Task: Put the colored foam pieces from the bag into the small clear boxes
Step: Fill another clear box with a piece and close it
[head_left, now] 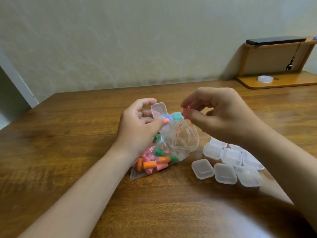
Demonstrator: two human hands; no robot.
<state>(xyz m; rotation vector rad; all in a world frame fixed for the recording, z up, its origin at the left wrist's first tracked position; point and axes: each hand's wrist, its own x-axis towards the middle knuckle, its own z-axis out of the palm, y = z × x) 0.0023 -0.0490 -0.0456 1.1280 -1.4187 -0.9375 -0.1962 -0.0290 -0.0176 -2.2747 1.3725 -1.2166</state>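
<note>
The left hand (142, 124) curls its fingers round an open small clear box (158, 109), with a pink-orange piece (166, 120) at the thumb tip. The right hand (221, 114) pinches a pink foam piece (186, 111) between thumb and forefinger, just beside that box. Below both sets of fingertips lies the zip bag (185, 140) of orange, green and pink pieces; closed clear boxes (228, 162) cluster under the right wrist on the wooden table (68, 134)
</note>
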